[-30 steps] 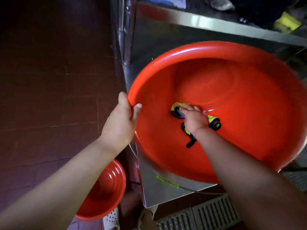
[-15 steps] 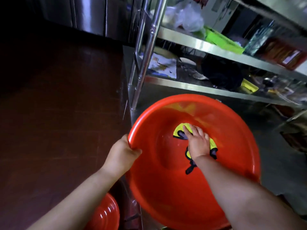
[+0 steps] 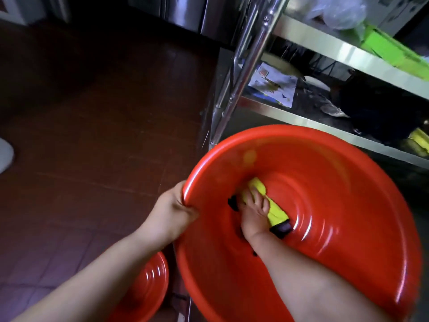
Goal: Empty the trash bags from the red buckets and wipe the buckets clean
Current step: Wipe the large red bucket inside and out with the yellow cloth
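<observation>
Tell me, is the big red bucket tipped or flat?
Tipped: the left hand grips the big red bucket by its rim, its inside facing the camera.

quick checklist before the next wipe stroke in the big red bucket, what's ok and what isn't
1. Left hand grips the rim of the big red bucket: ok.
2. Right hand presses the yellow cloth against the inner wall: ok.
3. No trash bag inside the bucket: ok, none shows.
4. Inner surface clean: cannot tell, the picture is blurred by motion.
5. Bucket clear of the steel shelf post: cannot tell, the rim looks close to it.
6. Second red bucket on the floor wiped: cannot tell.
</observation>
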Motion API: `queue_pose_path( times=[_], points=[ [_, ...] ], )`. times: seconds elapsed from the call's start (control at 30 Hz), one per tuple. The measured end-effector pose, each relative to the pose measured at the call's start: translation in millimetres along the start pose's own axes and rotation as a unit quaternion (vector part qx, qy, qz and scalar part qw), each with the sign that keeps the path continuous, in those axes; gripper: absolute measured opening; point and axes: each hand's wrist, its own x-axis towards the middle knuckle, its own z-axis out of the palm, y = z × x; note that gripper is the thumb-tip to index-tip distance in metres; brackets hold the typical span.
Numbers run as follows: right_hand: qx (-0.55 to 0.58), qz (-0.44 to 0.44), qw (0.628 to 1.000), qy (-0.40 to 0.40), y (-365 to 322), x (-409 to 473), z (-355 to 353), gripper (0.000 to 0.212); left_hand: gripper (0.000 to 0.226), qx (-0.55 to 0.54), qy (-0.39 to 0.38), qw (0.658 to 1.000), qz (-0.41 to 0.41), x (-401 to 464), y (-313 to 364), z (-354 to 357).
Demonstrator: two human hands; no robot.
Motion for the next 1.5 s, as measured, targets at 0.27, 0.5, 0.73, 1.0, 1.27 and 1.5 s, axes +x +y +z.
queue_pose_path(
  times=[0.27,0.5,0.73,1.0,1.27,1.5],
  points=[
    [-0.042,-0.236,0.97,-0.035,38.6,-23.8,-1.6,0.052,0.029,0.052,0.023,0.998,-0.011,-0.7,4.7,7.3],
    [-0.024,0.007,0.993,0.111,51.7,-14.8,-24.9,0.061,0.026,0.068,0.067,0.995,-0.03,-12.1,-8.3,10.7],
    [0.053,0.169,0.975,0.137,40.1,-20.4,-18.4,0.072,0.029,-0.006,0.081,0.996,-0.024,-18.7,-11.8,12.6],
    [-0.003,-0.053,0.993,-0.106,19.0,-33.2,5.5,0.036,0.025,0.008,0.077,0.997,-0.024,-16.4,-15.7,8.0],
    [-0.042,0.155,0.984,0.08,35.8,6.6,-47.0,0.063,0.035,-0.01,0.045,0.997,-0.056,-13.0,-20.1,-3.6],
    [0.017,0.084,0.996,0.028,7.9,12.8,-33.1,0.04,0.033,-0.035,0.019,0.999,-0.004,-22.6,-17.6,1.5]
  ],
)
